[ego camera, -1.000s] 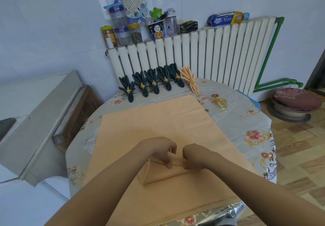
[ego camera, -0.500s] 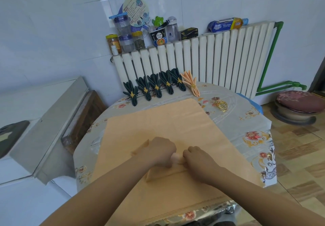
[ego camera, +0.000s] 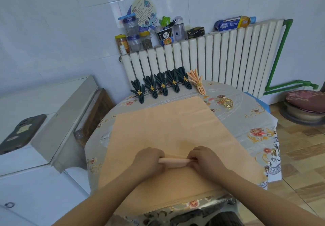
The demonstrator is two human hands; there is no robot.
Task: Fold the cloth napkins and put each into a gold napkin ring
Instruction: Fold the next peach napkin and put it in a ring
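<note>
A peach napkin (ego camera: pixel 174 161), folded into a narrow pleated strip, lies across a stack of flat peach napkins (ego camera: pixel 167 125) on the round table. My left hand (ego camera: pixel 149 160) pinches its left end and my right hand (ego camera: pixel 204 159) pinches its right end. Loose gold napkin rings (ego camera: pixel 226 102) sit in a small pile at the table's far right. At the back edge stand several dark green ringed napkins (ego camera: pixel 162 84) and one peach ringed napkin (ego camera: pixel 197 81).
The table (ego camera: pixel 260 134) has a floral plastic cover. A white radiator (ego camera: pixel 219 58) with jars and boxes on top stands behind it. A white appliance (ego camera: pixel 44 120) with a dark phone on it is at the left; a cushioned stool (ego camera: pixel 306 106) at the right.
The loosely folded napkin has been gathered into a tight narrow strip. My hands moved apart to its two ends.
</note>
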